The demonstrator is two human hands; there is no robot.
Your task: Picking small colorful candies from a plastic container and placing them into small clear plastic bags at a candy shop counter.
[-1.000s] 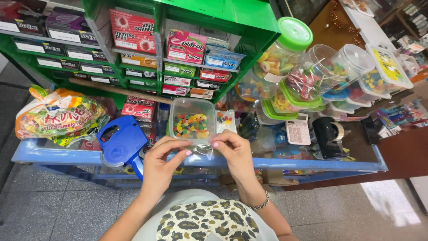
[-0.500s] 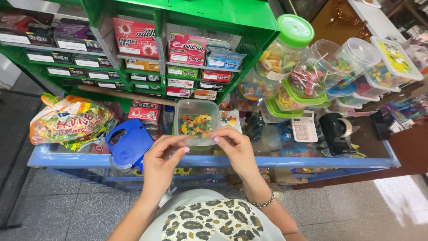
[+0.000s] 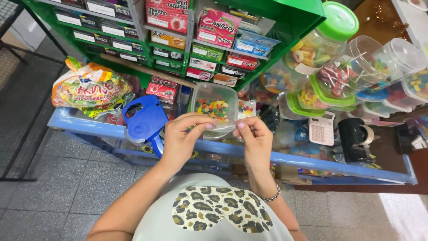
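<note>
Head view: green shelf rack (image 3: 285, 27) w/ candy boxes at back, blue desk (image 3: 312, 160) edge in front, big candy bag (image 3: 89, 89) at left, clear jars (image 3: 352, 67) at right, blue tape dispenser (image 3: 145, 118) just beside the left hand. Clear tub of sweets (image 3: 214, 107) sits on the desk, behind both hands. Left hand (image 3: 180, 138) & right hand (image 3: 254, 138) pinch shut on a small clear plastic bag (image 3: 223, 128) between them, above the desk edge. Bag looks light, soft, prob. slippery; best held at its top edge.
</note>
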